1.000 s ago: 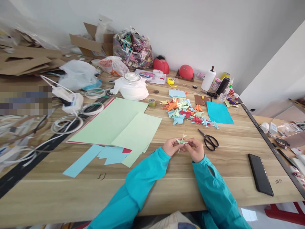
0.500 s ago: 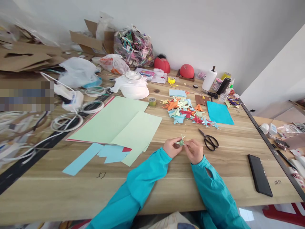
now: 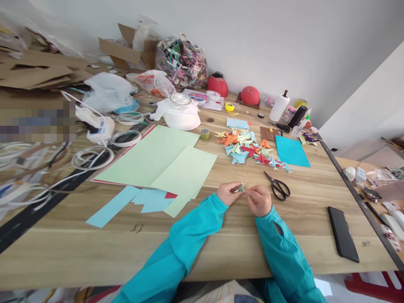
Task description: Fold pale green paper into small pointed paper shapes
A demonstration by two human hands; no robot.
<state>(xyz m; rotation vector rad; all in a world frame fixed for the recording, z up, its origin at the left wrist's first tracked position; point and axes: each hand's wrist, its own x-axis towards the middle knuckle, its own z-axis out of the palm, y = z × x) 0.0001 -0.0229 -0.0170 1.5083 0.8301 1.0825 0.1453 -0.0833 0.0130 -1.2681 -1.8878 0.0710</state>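
Observation:
A small pale green folded paper figure (image 3: pixel 242 186) is pinched between both hands low over the wooden table (image 3: pixel 221 235). My left hand (image 3: pixel 229 193) grips its left side, my right hand (image 3: pixel 259 200) its right side, fingers closed on the paper. Both arms wear teal sleeves. Black scissors (image 3: pixel 277 187) lie just right of my right hand. A pile of several coloured folded paper figures (image 3: pixel 249 150) lies farther back.
Large light green sheets (image 3: pixel 164 164) and blue paper offcuts (image 3: pixel 132 202) lie to the left. A teal sheet (image 3: pixel 292 151) and a black phone (image 3: pixel 343 234) are on the right. Tape rolls, a white pot (image 3: pixel 179 113), bags and cardboard crowd the back and left.
The hands keep working the paper figure, which has folded in and looks smaller. The view has shifted slightly to the left.

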